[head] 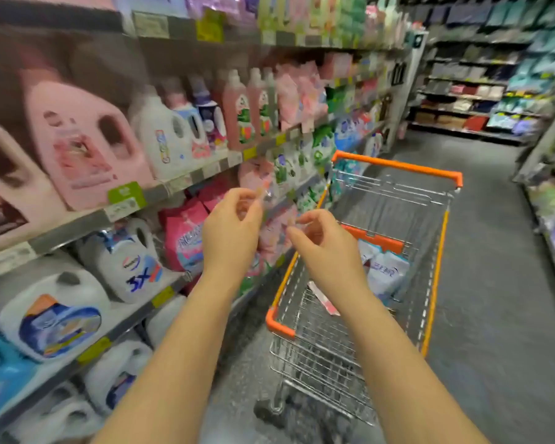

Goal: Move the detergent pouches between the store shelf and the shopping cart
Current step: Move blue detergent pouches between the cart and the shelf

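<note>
Fingers (250, 200) on your left hand (231, 229) and on your right hand (321, 241) are loosely curled. Both hands hover mid-frame between the store shelf (161, 190) and the shopping cart (442, 238).

The shelf fills the left of the frame, with pink jugs (87, 149) at upper left and white jugs (125, 264) at lower left. A red-and-pink pouch (186, 235) stands just left of your left hand, and pink pouches (253, 174) sit above it. The orange-rimmed wire cart stands right of centre, close against the shelf. A white-and-blue pouch (388, 274) leans inside it below the orange flap (375, 240), and a flat pink pack (324, 299) lies on the wire floor. Your right forearm crosses the cart's near left corner. More shelving (468, 91) closes the aisle at upper right.

On each hand the thumb and forefinger come close together, leaving a narrow gap, and the other fingers are bent. A pale translucent smear sits at each set of fingertips, but the blur keeps you from telling whether either hand pinches anything. You cannot tell whether the pink packaging showing between your hands is held or standing on the shelf. Most labels are smeared beyond reading, and the lowest shelf rows are cut off at the left edge.
</note>
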A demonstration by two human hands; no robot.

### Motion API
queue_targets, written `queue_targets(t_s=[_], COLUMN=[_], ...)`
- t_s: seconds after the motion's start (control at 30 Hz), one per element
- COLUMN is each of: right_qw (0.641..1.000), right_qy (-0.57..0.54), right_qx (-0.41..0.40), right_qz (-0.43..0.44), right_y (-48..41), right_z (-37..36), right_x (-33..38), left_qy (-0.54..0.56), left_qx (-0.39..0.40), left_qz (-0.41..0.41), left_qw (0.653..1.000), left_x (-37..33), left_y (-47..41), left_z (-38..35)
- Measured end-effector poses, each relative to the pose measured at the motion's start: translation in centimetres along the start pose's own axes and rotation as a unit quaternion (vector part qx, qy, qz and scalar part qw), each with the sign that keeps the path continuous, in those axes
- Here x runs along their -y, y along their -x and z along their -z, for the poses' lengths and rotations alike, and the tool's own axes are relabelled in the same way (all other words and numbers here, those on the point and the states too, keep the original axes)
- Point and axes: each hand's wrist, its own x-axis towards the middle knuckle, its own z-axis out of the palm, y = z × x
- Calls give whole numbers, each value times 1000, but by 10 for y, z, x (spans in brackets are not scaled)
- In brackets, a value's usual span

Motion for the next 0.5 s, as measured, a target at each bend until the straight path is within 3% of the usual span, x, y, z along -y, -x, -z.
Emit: queue_targets(t_s=[0.23, 0.5], right_qw=[983, 933], right_qy=[21, 35], right_qx=[-54, -83], right_qz=[-172, -349], right_y=[-11, -88], right_z=[97, 98], right_x=[-139, -304], left_qy=[9, -53], left_qx=[164, 272], left_qz=[60, 113], left_qw=[985, 954], left_x=[12, 92], left_y=[23, -19], left_z=[-184, -364])
